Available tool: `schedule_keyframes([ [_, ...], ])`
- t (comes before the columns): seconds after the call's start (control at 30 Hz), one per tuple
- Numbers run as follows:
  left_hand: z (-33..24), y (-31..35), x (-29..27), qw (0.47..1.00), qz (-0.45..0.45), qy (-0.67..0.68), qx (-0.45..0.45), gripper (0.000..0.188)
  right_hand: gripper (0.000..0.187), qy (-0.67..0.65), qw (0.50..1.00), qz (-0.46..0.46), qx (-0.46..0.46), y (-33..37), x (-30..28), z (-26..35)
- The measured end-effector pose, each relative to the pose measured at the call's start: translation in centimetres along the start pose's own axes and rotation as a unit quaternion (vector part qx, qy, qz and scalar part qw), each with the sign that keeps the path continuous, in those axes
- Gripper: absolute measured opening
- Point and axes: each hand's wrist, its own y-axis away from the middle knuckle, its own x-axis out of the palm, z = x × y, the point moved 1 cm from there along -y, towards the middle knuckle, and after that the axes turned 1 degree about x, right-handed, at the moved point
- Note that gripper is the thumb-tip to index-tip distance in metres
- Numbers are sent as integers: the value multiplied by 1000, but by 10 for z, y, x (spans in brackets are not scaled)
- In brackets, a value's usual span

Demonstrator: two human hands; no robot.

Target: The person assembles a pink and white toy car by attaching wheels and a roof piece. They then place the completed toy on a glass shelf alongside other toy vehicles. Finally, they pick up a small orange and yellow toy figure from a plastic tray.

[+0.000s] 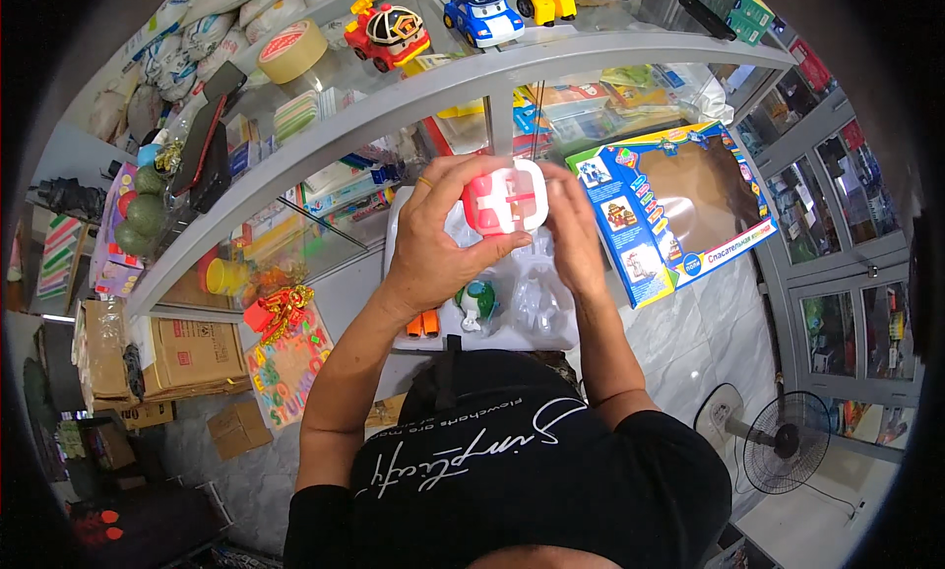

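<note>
Above the white moulded tray (553, 335), near the middle of the head view, we are holding the red-and-white toy (483, 203) in the left hand (431, 220). Its fingers are gripping the toy from the left, with the thumb bearing on the lower edge. The right hand (579, 236) is hovering at the right side; its outline is blurring, so we cannot tell whether its fingers are touching the white frame (540, 197) or standing just clear of it.

For sound handling, we should be letting the left hand carry the weight and using the right lightly, as a guide. We should be pressing on the broad red body rather than on the frame, which is looking thinner and, in our judgement, easier to flex. We should also be turning the toy in small steps, directly over the tray, so that a slip is ending in the moulding and not on the floor.

Below the wrists, the green-and-white toy (476, 303) and the orange toy (423, 325) are sitting at the tray's lower left; we should be lowering nothing onto them. To the right, the windowed box (630, 180) is lying apart from the toy, and we should be minding its corner with the right elbow.
</note>
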Motion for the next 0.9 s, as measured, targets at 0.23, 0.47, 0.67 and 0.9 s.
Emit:
schedule_keyframes([
  [0.23,-2,2,0,990,-8,-121,74,64,38,8,992,98,-82,7,5,43],
  [0.47,0,4,2,989,-10,-130,73,62,37,-49,993,104,-24,11,16,49],
  [0.67,-1,6,4,988,-10,-146,50,62,34,-51,994,85,-45,12,20,50],
  [0.9,3,6,8,989,-9,-140,43,62,30,-23,997,67,-40,10,17,51],
])
